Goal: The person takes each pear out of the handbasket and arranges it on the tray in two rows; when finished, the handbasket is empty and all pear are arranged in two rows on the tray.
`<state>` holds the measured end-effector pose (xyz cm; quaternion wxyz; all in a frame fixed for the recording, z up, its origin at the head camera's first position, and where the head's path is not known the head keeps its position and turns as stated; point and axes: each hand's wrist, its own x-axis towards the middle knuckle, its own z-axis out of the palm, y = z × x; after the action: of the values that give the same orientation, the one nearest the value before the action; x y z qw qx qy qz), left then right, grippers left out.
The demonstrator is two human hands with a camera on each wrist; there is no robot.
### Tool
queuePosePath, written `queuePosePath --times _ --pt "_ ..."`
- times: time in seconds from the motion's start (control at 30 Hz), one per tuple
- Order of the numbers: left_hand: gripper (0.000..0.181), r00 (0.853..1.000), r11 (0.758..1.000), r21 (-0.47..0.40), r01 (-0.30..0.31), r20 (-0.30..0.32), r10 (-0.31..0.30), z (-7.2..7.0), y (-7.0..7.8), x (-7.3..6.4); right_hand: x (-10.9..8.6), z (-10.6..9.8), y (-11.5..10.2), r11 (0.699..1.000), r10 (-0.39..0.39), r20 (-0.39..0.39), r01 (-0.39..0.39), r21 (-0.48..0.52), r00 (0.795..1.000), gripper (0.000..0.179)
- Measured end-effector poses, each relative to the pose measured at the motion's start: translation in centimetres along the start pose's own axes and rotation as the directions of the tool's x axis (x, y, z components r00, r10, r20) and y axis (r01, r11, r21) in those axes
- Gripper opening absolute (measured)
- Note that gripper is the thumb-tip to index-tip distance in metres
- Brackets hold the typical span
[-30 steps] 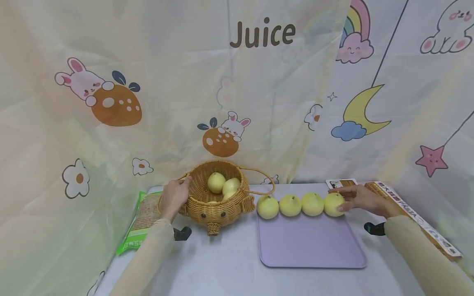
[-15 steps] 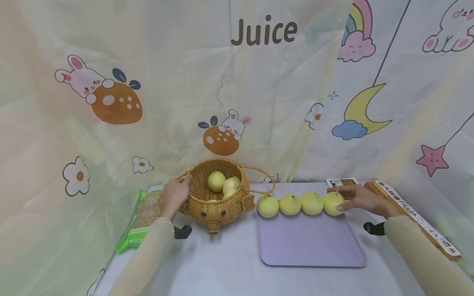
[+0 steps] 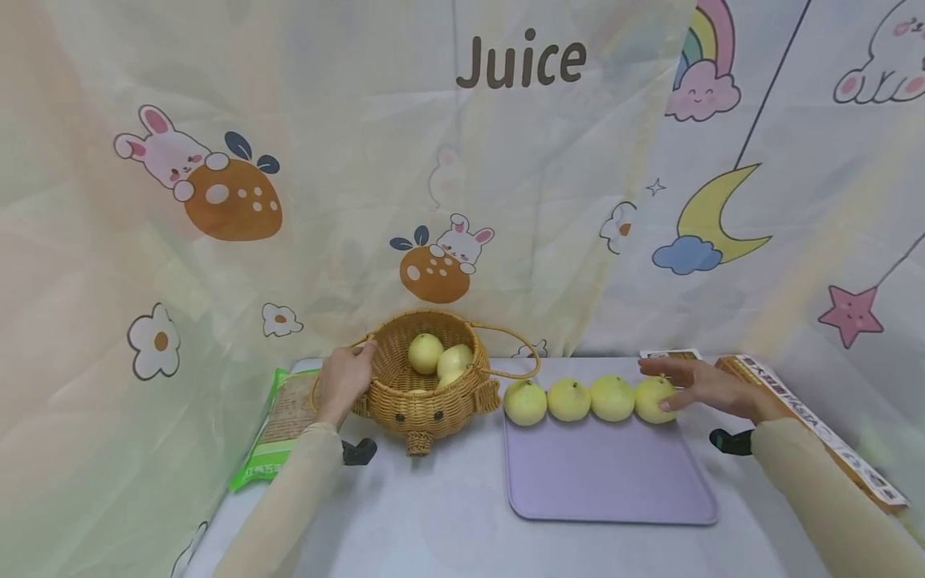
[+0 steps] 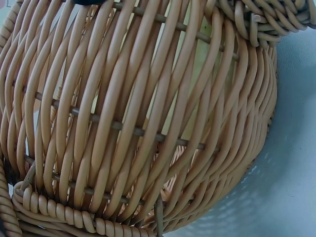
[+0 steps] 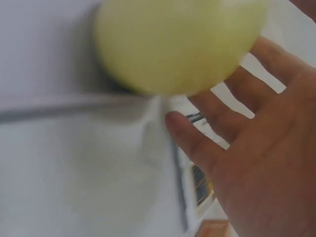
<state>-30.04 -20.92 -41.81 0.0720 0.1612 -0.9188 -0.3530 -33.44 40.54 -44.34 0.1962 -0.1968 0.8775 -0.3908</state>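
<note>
My left hand [image 3: 347, 381] grips the left rim of a wicker basket [image 3: 415, 408] with an animal face, near its handle. Several round yellow-green, pear-like fruits [image 3: 425, 353] lie inside it. In the left wrist view the woven wall [image 4: 138, 108] fills most of the picture, and the hand's grip is hidden. My right hand [image 3: 704, 388] is at the rightmost fruit [image 3: 654, 400] of a row along the far edge of a purple tray [image 3: 610, 474]. Seen from the right wrist, its fingers are spread and fairly straight beside that fruit [image 5: 177, 44]; contact is unclear.
A green-edged food packet [image 3: 278, 433] lies left of the basket, partly behind the left arm. On the right a long pasta box [image 3: 824, 437] runs along the table edge. Behind the right hand lies a small card-like pack [image 3: 682, 354]. A printed curtain [image 3: 325, 201] encloses the back.
The right hand's upper fingers have lifted slightly off the rightmost fruit, which stays in the row. The left hand and basket keep their place; the head view has shifted slightly.
</note>
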Motion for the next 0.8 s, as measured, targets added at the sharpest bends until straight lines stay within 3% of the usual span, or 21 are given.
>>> queuePosePath --times 0.13,0.37,0.8 --pt "0.061 1.000 1.000 0.007 0.011 -0.007 -0.011 0.1 0.0 0.0 0.9 -0.7 -2.1 0.999 -0.039 -0.016 0.040 0.027 0.999 0.081" --pt "0.061 0.999 0.999 0.009 0.038 -0.011 -0.037 0.2 0.3 0.0 3.7 -1.0 -7.7 0.993 -0.119 -0.076 0.120 0.003 0.990 0.078" --pt "0.062 1.000 1.000 0.013 0.026 -0.012 -0.026 0.2 0.1 0.2 10.9 2.8 -18.4 0.983 -0.145 -0.126 0.157 0.094 0.981 0.069"
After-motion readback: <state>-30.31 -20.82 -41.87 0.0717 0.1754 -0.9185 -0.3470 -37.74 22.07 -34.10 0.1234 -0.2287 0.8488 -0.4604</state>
